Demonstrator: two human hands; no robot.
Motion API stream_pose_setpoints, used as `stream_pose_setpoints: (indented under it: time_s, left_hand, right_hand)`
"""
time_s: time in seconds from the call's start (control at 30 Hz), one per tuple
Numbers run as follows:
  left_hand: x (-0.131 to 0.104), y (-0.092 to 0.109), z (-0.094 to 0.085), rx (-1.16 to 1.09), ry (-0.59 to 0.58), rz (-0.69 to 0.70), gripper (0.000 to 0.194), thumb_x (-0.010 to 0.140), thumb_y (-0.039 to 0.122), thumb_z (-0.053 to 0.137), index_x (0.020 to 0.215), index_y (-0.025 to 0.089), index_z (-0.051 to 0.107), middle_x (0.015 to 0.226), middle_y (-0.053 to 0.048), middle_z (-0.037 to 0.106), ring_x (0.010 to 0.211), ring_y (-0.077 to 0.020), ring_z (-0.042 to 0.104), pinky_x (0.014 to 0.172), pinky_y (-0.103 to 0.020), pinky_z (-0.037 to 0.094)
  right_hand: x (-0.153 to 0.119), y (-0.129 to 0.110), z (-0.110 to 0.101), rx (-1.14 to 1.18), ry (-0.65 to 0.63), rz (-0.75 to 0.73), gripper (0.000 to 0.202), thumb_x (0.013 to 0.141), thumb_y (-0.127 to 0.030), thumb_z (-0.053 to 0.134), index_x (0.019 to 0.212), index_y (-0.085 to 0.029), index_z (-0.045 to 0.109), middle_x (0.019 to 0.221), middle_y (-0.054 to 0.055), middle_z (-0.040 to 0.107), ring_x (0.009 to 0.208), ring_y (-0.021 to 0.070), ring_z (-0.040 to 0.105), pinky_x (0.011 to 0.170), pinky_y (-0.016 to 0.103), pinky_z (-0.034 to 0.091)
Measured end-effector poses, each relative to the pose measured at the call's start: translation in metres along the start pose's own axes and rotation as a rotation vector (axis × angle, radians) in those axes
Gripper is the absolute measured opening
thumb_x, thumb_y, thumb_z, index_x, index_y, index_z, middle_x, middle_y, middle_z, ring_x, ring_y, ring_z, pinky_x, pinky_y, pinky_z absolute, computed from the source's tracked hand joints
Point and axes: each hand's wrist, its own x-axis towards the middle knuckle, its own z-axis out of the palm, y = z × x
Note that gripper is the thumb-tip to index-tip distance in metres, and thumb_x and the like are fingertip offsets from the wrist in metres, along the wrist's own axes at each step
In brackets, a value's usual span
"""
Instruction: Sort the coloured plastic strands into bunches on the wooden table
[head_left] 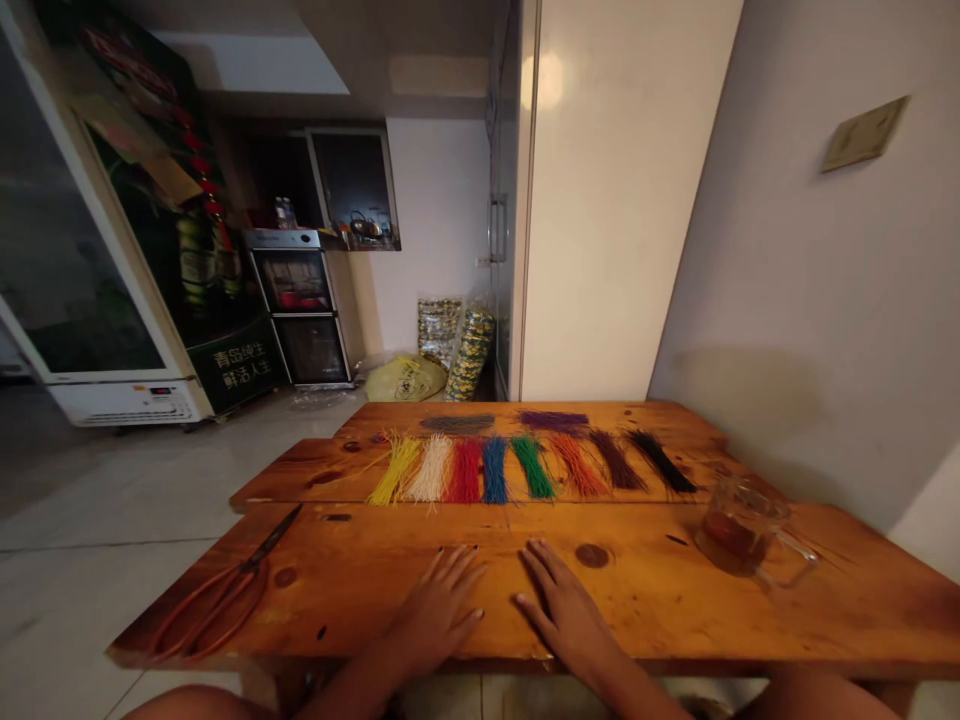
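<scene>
Two bare hands are laid flat on a worn orange-brown wooden counter (pixel 360 590), the left hand (pixel 439 605) and right hand (pixel 564 605) side by side, fingers spread wide and nothing held. Beyond them, bundles of thin coloured strands (pixel 525 465) are fanned in a row, yellow through black. Red-handled scissors (pixel 225 590) are seen at left, a clear glass mug of brown liquid (pixel 742 535) at right.

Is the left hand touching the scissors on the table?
Apart. The head view shows the left hand lying flat near the middle of the table, while the scissors lie far to its left, with bare wood plainly between them.
</scene>
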Motion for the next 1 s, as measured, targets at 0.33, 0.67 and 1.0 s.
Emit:
stream_pose_setpoints:
  time_s: [0.33,0.67,1.0]
  left_hand:
    - [0.055,-0.009,-0.003,0.111,-0.077,0.241,0.045,0.094,0.041,0.033,0.138,0.034,0.036,0.15,0.0,0.029,0.14,-0.0217,0.013,0.112,-0.05,0.006]
    - [0.089,-0.03,0.016,0.178,0.039,0.122,0.043,0.093,0.045,0.03,0.134,0.038,0.042,0.149,0.002,0.031,0.14,-0.0247,0.012,0.11,-0.055,0.007]
    - [0.093,-0.038,0.026,0.11,0.106,-0.011,0.044,0.092,0.045,0.034,0.13,0.029,0.047,0.149,-0.003,0.03,0.139,-0.0259,0.015,0.111,-0.057,0.005]
  right_hand:
    - [0.005,-0.002,-0.001,-0.01,-0.008,-0.036,0.045,0.093,-0.039,0.037,0.124,-0.012,0.054,0.13,0.016,0.052,0.124,0.0253,0.044,0.107,0.042,0.034]
    - [0.009,0.005,-0.001,0.125,-0.015,-0.036,0.041,0.094,-0.036,0.035,0.132,-0.023,0.043,0.138,0.009,0.041,0.13,0.0202,0.037,0.109,0.04,0.032]
    - [0.122,0.048,-0.014,-0.187,-0.046,0.105,0.041,0.092,-0.034,0.035,0.124,-0.013,0.05,0.12,0.014,0.059,0.115,0.0242,0.048,0.098,0.039,0.034]
